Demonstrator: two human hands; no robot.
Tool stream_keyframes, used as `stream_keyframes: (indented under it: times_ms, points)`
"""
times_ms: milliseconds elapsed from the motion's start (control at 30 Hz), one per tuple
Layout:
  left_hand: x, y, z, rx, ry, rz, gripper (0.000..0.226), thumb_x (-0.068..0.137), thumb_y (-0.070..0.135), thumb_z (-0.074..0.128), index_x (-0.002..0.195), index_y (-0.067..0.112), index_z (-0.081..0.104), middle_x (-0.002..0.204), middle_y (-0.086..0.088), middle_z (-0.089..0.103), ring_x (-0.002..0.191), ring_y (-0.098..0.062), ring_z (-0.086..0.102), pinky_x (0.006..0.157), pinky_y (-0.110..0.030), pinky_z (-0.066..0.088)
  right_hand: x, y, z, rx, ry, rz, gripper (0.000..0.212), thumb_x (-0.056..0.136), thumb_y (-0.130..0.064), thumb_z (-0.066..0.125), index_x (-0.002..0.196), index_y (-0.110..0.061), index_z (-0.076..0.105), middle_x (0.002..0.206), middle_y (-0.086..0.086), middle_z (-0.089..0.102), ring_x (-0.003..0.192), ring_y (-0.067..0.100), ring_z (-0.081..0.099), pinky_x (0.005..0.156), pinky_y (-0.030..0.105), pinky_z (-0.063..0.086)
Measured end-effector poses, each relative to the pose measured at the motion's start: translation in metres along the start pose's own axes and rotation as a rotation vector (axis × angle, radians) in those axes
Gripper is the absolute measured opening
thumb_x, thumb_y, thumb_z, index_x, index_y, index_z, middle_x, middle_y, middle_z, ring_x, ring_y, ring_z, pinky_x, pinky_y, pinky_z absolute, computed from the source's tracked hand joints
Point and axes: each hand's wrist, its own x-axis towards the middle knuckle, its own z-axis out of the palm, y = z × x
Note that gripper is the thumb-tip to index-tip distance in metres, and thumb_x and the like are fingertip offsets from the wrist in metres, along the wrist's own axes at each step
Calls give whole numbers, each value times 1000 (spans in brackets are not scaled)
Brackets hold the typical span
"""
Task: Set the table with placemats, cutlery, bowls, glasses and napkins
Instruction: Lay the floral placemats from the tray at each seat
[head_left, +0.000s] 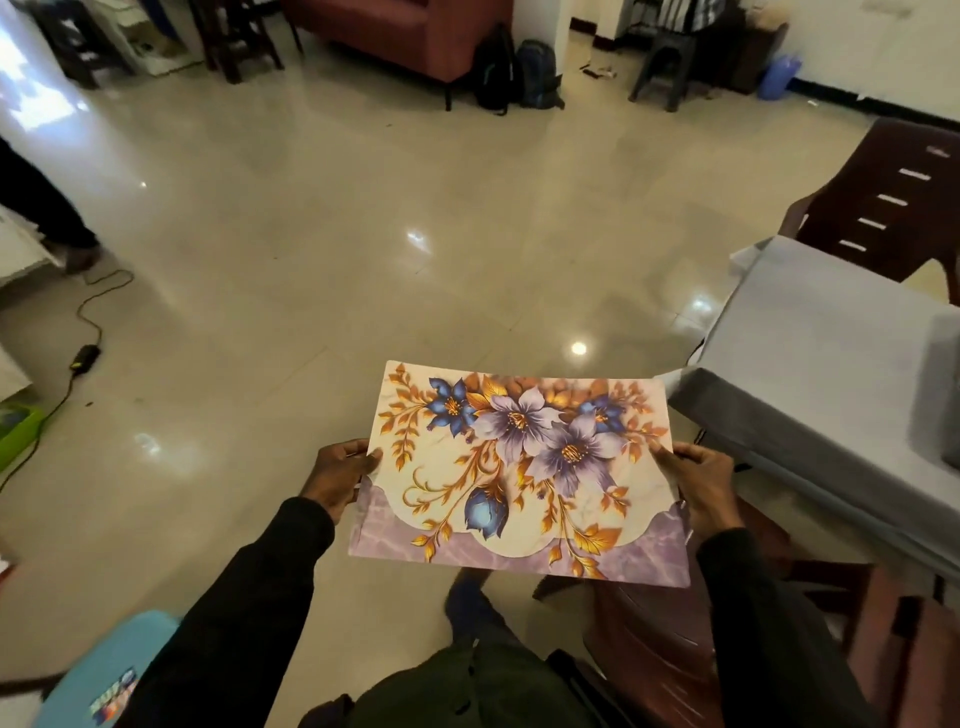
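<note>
Head view: looks down past black sleeves; everything leans out at the frame edges.
Floor (311, 234): glossy pale tiles that fill most of the frame.
Table (831, 353): at the right, under a grey cloth. Its near left corner pokes towards the middle, and the part of the top in view carries no place setting.
Far chair (893, 197): dark brown with a slatted back, at the table's far side.
Near chair (675, 649): brown, low in the frame, below the table's near edge.
Placemat (519, 478): a floral sheet in purple, blue and gold, held flat in the air over the floor. Its far right corner is near the table's near left corner and looks clear of the cloth.
Left hand (340, 475): grips the mat's left short edge, thumb on top and fingers curled beneath.
Right hand (698, 486): holds the right short edge the same way, thumb on the printed face.
Step in hand: probably the opening one, carrying a placemat to the table with nothing else laid yet.
Next move: likely a turn to the right, bringing the mat over the tabletop and squaring it to the near edge before both hands let go.
Hidden or unclear: the table's right side is cut off, so settings there can't be ruled out. A grey patch at the right frame edge is too blurred to name. No cutlery, bowls, glasses or napkins are in view. The fingers under the mat are hidden.
</note>
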Motion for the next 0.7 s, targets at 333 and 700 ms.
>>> stream_keyframes:
  times_ms: [333,700]
  points:
    - [155,126,77,173,-117,13,9,97,11,67,104,10,74,106,-14,76,97,-32,67,85,-43,51,115,-29,17,124,202,64,28,87,-14,78,109,2,72,100,14,77,86,32,76,62,31,61]
    - [278,223,208,363,-316,36,21,98,13,67,117,4,70,109,-14,75,102,-35,66,88,-48,52,184,-75,-11,194,495,115,16,87,-11,78,98,-2,73,93,12,76,75,22,72,53,23,54]
